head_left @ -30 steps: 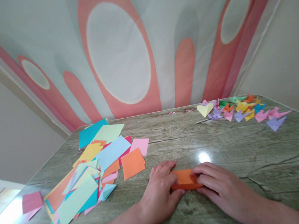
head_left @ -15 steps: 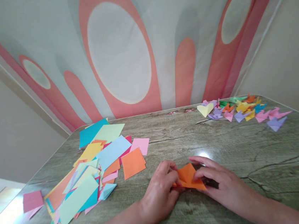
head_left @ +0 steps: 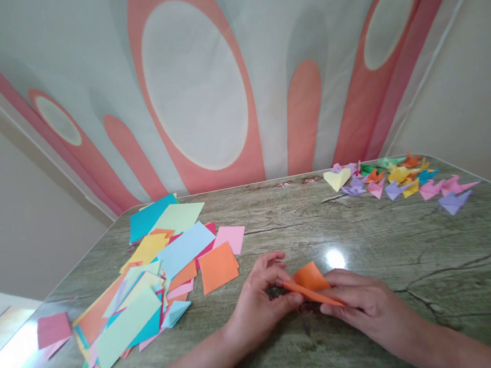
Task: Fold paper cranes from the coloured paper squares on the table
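Note:
Between my two hands is a folded orange origami paper (head_left: 310, 276), held just above the table top, with one flap standing up at the back. My left hand (head_left: 264, 296) grips its left corner between thumb and index finger, the other fingers curled loosely. On the other side, my right hand (head_left: 363, 297) pinches the right end, thumb below and fingers above. The fingers hide part of both ends of the paper.
Loose coloured paper sheets (head_left: 129, 331) lie in an overlapping pile on the left of the wood-grain table (head_left: 276, 222). Several small folded paper cranes (head_left: 398, 191) and a cream folded piece (head_left: 337, 180) sit at the far right. A patterned backdrop (head_left: 270, 87) hangs behind.
The orange paper has tilted, and its front edge now shows as a narrow folded strip. My right fingers have closed in on its right end; my left fingers have lifted slightly.

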A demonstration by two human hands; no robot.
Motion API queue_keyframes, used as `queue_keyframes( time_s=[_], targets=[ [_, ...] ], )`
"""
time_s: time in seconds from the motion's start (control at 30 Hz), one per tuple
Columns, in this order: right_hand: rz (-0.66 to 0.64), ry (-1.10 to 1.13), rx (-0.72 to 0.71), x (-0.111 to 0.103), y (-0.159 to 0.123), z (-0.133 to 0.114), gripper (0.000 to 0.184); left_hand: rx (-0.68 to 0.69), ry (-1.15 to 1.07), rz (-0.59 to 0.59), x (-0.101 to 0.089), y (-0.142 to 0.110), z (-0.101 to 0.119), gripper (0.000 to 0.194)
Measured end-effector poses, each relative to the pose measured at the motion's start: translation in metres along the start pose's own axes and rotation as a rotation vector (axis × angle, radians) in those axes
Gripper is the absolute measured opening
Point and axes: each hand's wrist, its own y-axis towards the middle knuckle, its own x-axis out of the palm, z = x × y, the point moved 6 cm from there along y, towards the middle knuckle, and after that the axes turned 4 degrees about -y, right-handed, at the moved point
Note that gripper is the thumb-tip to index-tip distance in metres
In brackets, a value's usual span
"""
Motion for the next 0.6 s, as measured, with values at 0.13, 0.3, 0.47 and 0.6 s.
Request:
queue_keyframes(
  time_s=[0.13, 0.3, 0.47, 0.6],
  targets=[
    [0.168, -0.105, -0.069, -0.01, -0.003, -0.003, 0.036, -0.191, -0.38, -0.023, 0.002, 0.003, -0.012, 0.025],
    [0.104, -0.139, -0.076, -0.006, -0.004, -0.004, 0.041, -0.11, -0.408, -0.087, 0.012, 0.0, -0.004, 0.022],
    [0.087, -0.023, 0.005, -0.007, -0.002, -0.001, 0.032, -0.083, -0.415, -0.081, 0.017, -0.005, -0.002, 0.016],
    [0.042, 0.103, 0.093, -0.008, 0.002, -0.003, 0.025, -0.104, -0.443, -0.093, 0.02, -0.006, -0.005, 0.019]
  ],
)
